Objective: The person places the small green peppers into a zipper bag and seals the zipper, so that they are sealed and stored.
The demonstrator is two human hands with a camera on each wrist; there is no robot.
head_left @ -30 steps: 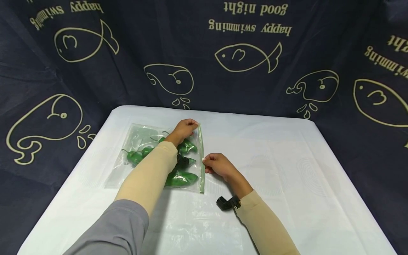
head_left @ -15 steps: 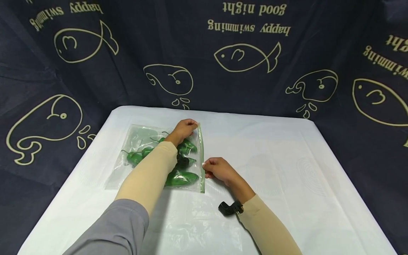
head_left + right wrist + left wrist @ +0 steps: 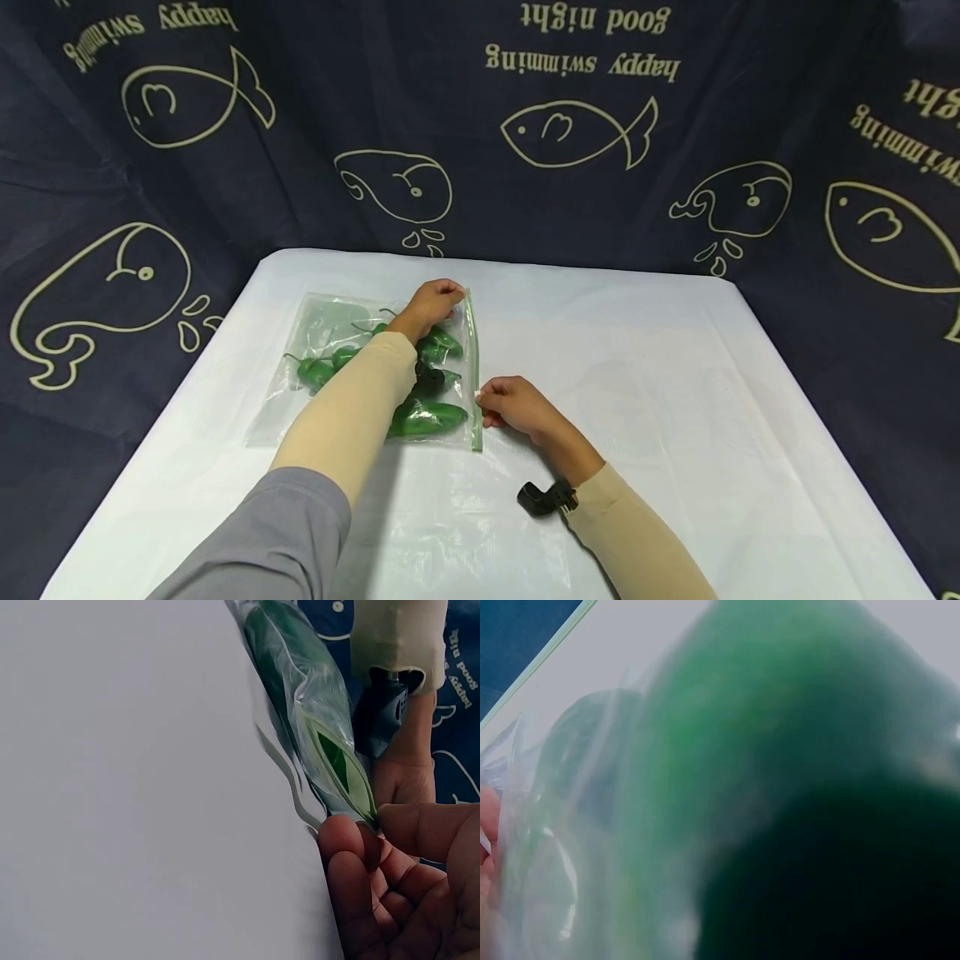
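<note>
A clear zip bag (image 3: 273,417) with several green peppers (image 3: 427,419) inside lies flat on the white table, its green zip edge (image 3: 474,350) facing right. My left hand (image 3: 431,307) pinches the far end of that edge, its forearm crossing over the bag and hiding some peppers. Lower along the same edge, my right hand (image 3: 517,404) pinches the zip between thumb and fingers, at a small white piece. The right wrist view shows the bag's mouth (image 3: 341,761) gaping between the pinch and the near end. A blurred pepper (image 3: 780,697) fills most of the left wrist view.
The white table (image 3: 637,417) extends to the right of the bag and in front of it. Behind and beside it hangs a dark blue cloth (image 3: 480,225) printed with fish and whales. A black wrist camera (image 3: 547,497) sits on the right wrist.
My right hand has slid along the zip edge toward the near end, the white piece moving with it. My left hand stays at the far corner.
</note>
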